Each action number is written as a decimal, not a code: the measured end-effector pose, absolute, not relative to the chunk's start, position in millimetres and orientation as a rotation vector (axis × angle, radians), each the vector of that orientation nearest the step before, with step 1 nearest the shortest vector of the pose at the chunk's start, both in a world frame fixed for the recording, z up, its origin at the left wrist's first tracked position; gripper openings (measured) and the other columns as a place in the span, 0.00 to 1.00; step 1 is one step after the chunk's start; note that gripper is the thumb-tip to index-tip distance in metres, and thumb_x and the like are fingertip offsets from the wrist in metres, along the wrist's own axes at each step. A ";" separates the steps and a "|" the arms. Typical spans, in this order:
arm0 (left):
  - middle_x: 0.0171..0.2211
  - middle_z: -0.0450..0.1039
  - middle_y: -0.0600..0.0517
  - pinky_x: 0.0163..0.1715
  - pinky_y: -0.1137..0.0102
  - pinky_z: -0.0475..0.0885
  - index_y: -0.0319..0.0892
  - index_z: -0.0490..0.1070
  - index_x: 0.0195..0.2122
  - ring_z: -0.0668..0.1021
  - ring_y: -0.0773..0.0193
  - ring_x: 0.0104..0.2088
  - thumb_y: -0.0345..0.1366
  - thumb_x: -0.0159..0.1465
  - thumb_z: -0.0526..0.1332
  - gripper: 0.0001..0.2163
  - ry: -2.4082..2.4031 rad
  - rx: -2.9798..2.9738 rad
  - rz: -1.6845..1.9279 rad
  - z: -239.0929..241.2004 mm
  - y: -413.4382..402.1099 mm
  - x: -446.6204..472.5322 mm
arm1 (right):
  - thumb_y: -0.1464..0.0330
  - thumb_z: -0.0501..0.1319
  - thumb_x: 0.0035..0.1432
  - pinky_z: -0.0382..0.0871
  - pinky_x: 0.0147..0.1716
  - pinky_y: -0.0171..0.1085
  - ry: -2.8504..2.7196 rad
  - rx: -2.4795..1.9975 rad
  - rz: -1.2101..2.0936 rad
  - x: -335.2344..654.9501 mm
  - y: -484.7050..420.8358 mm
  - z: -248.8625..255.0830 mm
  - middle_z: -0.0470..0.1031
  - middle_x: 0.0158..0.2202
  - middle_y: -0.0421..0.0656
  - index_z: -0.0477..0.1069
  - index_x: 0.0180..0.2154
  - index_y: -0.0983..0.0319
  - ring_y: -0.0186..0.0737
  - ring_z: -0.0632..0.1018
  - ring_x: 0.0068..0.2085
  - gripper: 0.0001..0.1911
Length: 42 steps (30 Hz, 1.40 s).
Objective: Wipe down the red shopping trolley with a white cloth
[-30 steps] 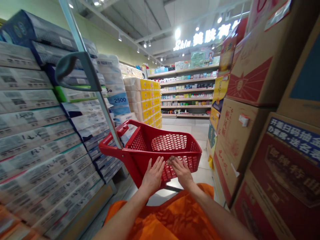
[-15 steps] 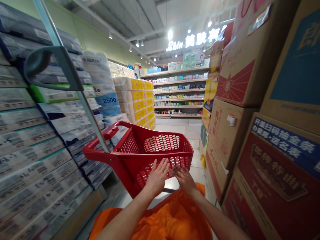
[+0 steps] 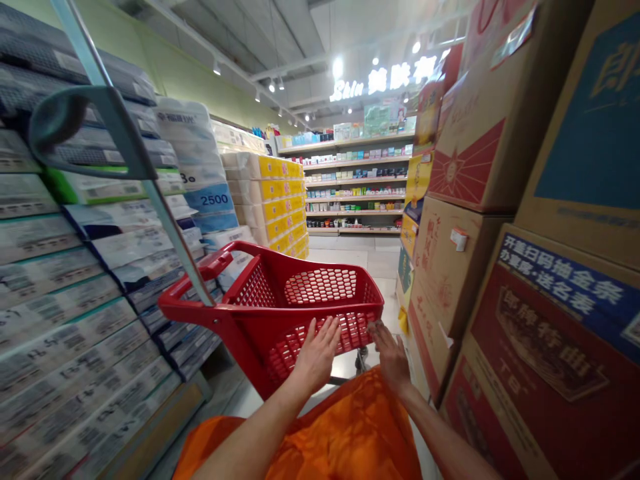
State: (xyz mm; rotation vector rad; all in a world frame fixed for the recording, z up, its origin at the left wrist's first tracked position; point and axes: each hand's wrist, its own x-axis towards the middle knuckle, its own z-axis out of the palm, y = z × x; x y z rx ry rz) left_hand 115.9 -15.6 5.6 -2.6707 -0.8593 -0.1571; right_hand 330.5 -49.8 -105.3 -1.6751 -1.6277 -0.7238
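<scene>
A red plastic shopping basket [image 3: 260, 287] on wheels stands in the aisle in front of me, with nothing visible in it. Its grey pull handle [image 3: 95, 130] rises up at the left. My left hand [image 3: 317, 353] lies flat against the basket's near side, fingers stretched out. My right hand [image 3: 391, 350] hovers by the basket's right corner, fingers extended, holding nothing. An orange cloth [image 3: 345, 433] covers my lap below both arms.
Stacked packs of tissue [image 3: 75, 313] wall the left side. Brown and red cartons [image 3: 525, 267] are piled high on the right. The tiled aisle runs ahead to shelves of goods [image 3: 357, 193] and yellow packs [image 3: 280, 200].
My right hand has slid from the basket's near side out to its right corner. The left hand stays on the basket. The view has shifted slightly forward.
</scene>
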 end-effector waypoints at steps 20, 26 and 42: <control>0.61 0.46 0.46 0.58 0.53 0.40 0.37 0.50 0.58 0.48 0.58 0.61 0.34 0.57 0.48 0.26 -1.088 -2.478 -0.238 10.3 -9.7 60.4 | 0.80 0.45 0.55 0.47 0.56 0.45 -1.849 -1.351 -0.808 255.9 -13.1 -47.8 0.62 0.55 0.44 0.58 0.55 0.60 0.40 0.57 0.58 0.26; 0.61 0.46 0.46 0.58 0.53 0.42 0.36 0.51 0.58 0.49 0.58 0.61 0.33 0.56 0.48 0.27 -1.112 -2.475 -0.270 6.3 -8.6 45.7 | 0.78 0.48 0.54 0.49 0.56 0.44 -2.004 -1.169 -0.847 239.0 -18.0 -67.7 0.67 0.51 0.43 0.63 0.52 0.59 0.39 0.61 0.56 0.24; 0.59 0.51 0.45 0.57 0.54 0.44 0.36 0.54 0.57 0.54 0.57 0.59 0.30 0.52 0.50 0.28 -1.258 -2.351 -0.454 -3.2 -9.7 -11.7 | 0.79 0.45 0.55 0.45 0.57 0.45 -1.982 -1.141 -0.795 176.7 -5.6 -22.0 0.61 0.56 0.42 0.57 0.55 0.60 0.39 0.53 0.60 0.27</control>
